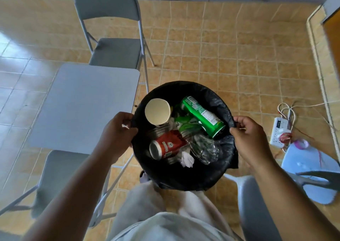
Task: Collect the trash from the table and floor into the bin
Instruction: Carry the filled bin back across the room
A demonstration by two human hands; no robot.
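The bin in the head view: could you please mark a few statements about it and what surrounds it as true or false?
1. Both hands grip the black liner at the rim of the bin. True: left hand, right hand.
2. The green tube lies on the table. False: it is inside the bin.
3. A red can lies in the bin. True.
4. The paper cup stands on the floor. False: it is in the bin.

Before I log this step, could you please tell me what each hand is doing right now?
Left hand: closed, gripping the black bin bag's rim on its left side.
Right hand: closed, gripping the same bag's rim on its right side.
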